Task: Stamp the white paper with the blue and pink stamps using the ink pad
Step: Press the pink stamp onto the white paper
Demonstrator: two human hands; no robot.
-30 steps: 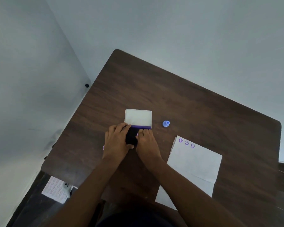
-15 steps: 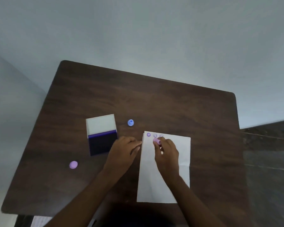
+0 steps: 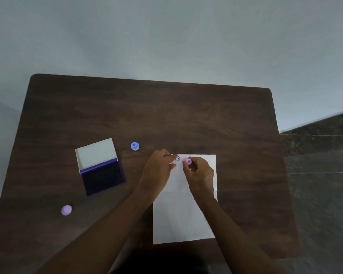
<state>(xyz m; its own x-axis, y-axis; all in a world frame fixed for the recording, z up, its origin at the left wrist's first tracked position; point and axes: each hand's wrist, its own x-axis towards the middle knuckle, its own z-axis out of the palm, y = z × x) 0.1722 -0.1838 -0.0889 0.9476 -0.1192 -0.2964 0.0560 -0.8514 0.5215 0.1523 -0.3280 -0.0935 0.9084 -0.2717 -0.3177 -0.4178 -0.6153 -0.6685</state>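
Pink stamp (image 3: 187, 161), light and stiff we judge, sits pinched in our right hand (image 3: 199, 174) while our flat left hand (image 3: 157, 171) steadies flimsy white paper (image 3: 183, 216).

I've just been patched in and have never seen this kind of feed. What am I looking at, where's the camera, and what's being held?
There is no machine here: these are a person's two bare hands, filmed by a wide-angle camera on their head, looking down at a dark wooden table. The right hand pinches the pink stamp at the top of the white paper, beside a purple smiley print. The left hand rests on the paper's upper left corner, holding nothing. To the left lie the open ink pad, the blue stamp, and a small lilac cap.
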